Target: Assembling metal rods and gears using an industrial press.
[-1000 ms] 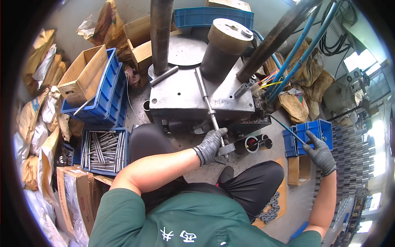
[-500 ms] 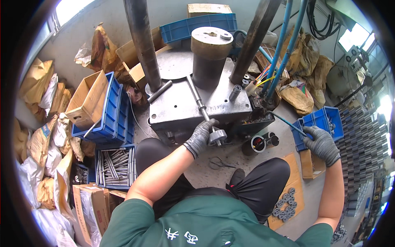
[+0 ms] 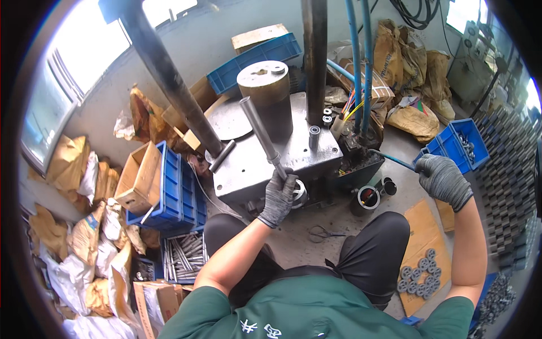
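Observation:
My left hand [image 3: 278,196], in a grey knitted glove, grips a stepped metal shaft [image 3: 258,127] near its lower end. The shaft leans up over the front of a steel press table [image 3: 254,174], its thick upper end next to a heavy metal cylinder [image 3: 263,93]. A round metal collar [image 3: 300,195] shows beside my left fingers, partly hidden by them. Off to the right, my right hand [image 3: 445,182], also gloved, is closed around the end of a thin blue lever [image 3: 395,160] that runs out from beside the press.
Steel columns [image 3: 314,56] rise from the press table. A short bar [image 3: 223,156] and a small sleeve [image 3: 314,137] stay on it. Blue crates [image 3: 189,186] and a bin of shafts [image 3: 183,254] stand left. Metal rings [image 3: 420,274] lie on cardboard at right, near dark pots [image 3: 366,200].
My view has shifted. The shaft's far end has risen off the press table, so it now points more steeply upward in my left hand. My right hand stays on the lever.

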Demonstrator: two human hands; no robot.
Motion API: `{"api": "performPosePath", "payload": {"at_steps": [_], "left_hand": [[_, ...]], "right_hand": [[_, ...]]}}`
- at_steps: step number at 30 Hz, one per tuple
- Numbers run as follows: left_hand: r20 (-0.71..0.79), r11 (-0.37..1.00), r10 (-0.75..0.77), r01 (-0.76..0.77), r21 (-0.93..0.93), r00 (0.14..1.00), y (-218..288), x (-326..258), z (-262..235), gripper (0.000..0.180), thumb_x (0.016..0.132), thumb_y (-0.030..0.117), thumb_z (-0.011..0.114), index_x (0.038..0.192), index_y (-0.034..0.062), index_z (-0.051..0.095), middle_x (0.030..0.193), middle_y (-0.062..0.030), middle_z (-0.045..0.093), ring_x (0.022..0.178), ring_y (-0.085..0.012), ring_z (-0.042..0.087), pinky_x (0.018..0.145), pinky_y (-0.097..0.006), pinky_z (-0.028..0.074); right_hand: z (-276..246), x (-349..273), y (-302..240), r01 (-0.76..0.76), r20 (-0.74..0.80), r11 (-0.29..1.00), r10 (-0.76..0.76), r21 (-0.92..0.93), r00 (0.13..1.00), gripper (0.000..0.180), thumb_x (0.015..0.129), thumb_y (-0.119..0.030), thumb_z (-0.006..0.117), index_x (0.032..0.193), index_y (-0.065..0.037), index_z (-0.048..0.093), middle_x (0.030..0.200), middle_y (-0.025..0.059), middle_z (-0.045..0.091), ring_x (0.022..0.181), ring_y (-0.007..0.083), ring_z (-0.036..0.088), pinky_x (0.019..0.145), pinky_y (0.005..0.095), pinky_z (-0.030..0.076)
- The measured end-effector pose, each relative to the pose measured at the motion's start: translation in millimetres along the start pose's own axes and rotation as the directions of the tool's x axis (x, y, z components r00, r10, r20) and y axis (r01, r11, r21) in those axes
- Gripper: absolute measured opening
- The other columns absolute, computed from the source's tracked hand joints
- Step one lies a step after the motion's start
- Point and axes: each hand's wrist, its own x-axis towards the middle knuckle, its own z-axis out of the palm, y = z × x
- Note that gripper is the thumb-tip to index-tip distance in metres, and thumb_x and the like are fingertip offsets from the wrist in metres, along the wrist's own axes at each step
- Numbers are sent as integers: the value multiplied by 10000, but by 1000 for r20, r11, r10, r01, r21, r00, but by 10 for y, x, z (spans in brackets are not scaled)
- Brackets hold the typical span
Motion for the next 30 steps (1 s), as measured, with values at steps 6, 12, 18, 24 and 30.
{"api": "performPosePath", "payload": {"at_steps": [6,12,18,24,30], "left_hand": [[35,954,301,-300,-28,953,987,547,31,297,1063,191,645,1314,69,545,1129,-71,696,815,-63,627,651,-199,519],[147,844,535,-519,-135,832,2097,1758,-152,201,1052,97,638,1233,65,558,886,-29,633,746,-109,610,633,-244,516],[-77,842,456,-402,359,887,2157,2709,-292,62,1044,77,634,1094,65,599,854,-31,655,715,-116,586,624,-268,493],[-69,795,412,-322,514,908,2134,2982,-149,119,1043,159,661,1082,62,605,856,-73,687,691,-110,574,614,-283,484],[-49,825,316,-249,507,948,2055,3263,-219,170,1023,154,669,1122,28,614,896,-81,699,755,-145,640,695,-296,540]], "right_hand": [[13,-51,38,74,-57,996,-71,48,996,340,802,-100,655,1127,-67,748,891,200,706,837,395,693,786,461,571],[-37,-49,65,32,-54,994,-26,104,998,465,820,-147,662,1272,-43,695,908,201,718,853,388,707,789,462,574],[-36,-39,102,-24,-22,989,28,144,999,412,832,-149,666,1226,-37,713,893,203,718,851,385,710,786,462,573],[-45,-58,152,-4,-38,989,10,148,999,341,829,-150,677,1144,-30,727,894,204,720,849,388,708,784,470,568],[-42,-35,115,6,-49,984,3,180,999,351,821,-166,695,1143,-29,729,916,204,720,858,389,707,787,469,567]]}}
